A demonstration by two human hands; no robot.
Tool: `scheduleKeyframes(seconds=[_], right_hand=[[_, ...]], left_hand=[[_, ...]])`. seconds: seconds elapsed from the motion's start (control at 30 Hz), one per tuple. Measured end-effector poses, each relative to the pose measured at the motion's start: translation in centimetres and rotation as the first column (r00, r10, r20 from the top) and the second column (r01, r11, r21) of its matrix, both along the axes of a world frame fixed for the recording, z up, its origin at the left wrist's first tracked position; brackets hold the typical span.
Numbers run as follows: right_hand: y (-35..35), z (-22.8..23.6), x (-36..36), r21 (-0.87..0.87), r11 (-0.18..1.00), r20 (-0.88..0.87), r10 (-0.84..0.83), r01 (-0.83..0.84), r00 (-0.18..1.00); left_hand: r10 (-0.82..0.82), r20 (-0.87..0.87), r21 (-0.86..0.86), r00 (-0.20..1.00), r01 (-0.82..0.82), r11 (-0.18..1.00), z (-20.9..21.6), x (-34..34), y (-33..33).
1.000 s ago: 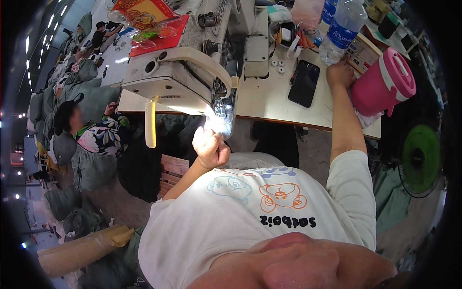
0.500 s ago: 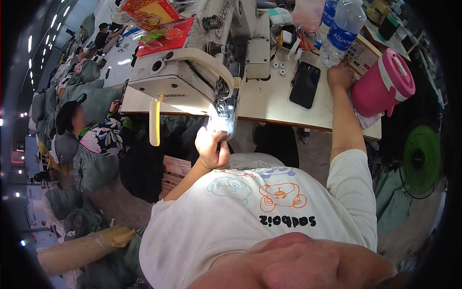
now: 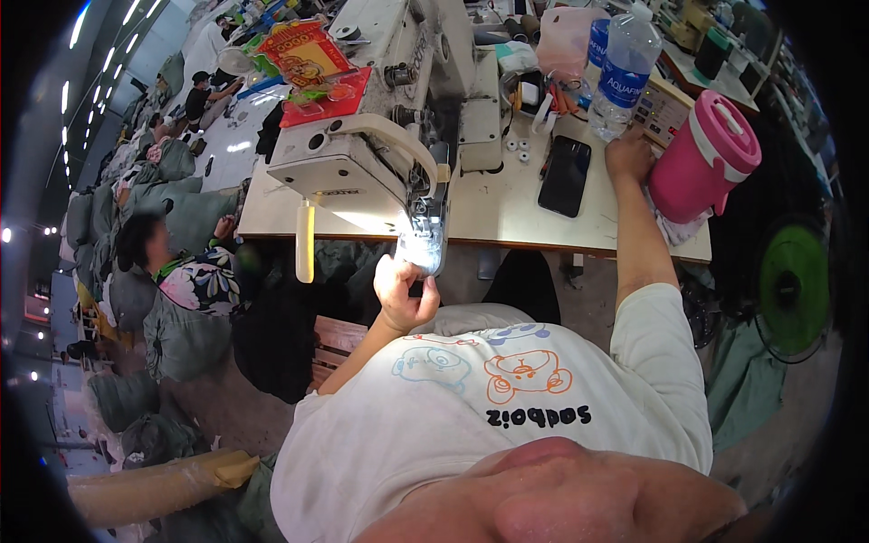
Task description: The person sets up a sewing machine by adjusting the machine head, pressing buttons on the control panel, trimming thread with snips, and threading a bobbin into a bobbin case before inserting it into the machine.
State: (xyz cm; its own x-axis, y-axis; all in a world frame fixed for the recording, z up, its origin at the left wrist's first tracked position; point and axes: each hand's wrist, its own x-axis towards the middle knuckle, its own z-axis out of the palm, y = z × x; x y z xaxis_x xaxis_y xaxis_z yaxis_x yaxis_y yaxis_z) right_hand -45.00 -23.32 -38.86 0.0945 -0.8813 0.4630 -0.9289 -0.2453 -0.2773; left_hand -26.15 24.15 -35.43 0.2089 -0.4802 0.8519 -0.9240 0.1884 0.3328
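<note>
An off-white industrial sewing machine (image 3: 335, 172) stands on the table, its lamp lighting the needle area (image 3: 422, 244). My left hand (image 3: 405, 294) is right below that lit area, fingers curled and fingertips at the machine's end. Whatever it may hold is too bright and small to make out. On the right, my right hand (image 3: 629, 156) reaches to the front of a beige control box (image 3: 665, 113) with a panel. Its fingertips are partly hidden beside a clear water bottle (image 3: 625, 77), so their grip does not show.
A black phone (image 3: 566, 176) and small white bobbins (image 3: 518, 149) lie between machine and right arm. A pink jug (image 3: 701, 163) stands at the right table edge. Red packaging (image 3: 321, 95) rests on the machine. A green fan (image 3: 794, 290) is at right; a person (image 3: 195, 271) sits at left.
The whole view has shifted slightly, with the machine and table sitting a little lower. Both hands stay at the same places, left by the needle area and right at the control box.
</note>
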Motion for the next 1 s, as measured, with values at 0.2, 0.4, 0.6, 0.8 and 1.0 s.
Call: scheduleKeyframes(seconds=[0.2,0.4,0.6,0.8,1.0], right_hand=[[1.7,0.5,-0.2,-0.111,0.989,0.187,0.114,-0.094,0.976],[5.2,4.8,3.2,-0.387,0.911,0.645,0.377,-0.141,0.665],[18.6,20.4,8.7,-0.509,0.329,0.580,0.814,-0.795,-0.034],[24.0,27.1,10.7,-0.459,0.158,0.416,0.908,-0.874,-0.054],[24.4,27.9,12.2,-0.496,0.177,0.381,0.924,-0.850,-0.030]], left_hand=[[-0.020,-0.007,0.053,1.000,0.020,0.998,0.9,-0.3,0.4],[-0.063,-0.023,0.076,0.998,0.065,0.995,1.5,-0.3,0.3],[-0.075,-0.019,0.066,0.997,0.076,0.995,1.2,0.3,0.5],[-0.051,-0.035,0.094,0.998,0.054,0.994,0.8,0.4,0.8],[-0.067,-0.039,0.083,0.997,0.070,0.994,0.9,0.4,1.0]])
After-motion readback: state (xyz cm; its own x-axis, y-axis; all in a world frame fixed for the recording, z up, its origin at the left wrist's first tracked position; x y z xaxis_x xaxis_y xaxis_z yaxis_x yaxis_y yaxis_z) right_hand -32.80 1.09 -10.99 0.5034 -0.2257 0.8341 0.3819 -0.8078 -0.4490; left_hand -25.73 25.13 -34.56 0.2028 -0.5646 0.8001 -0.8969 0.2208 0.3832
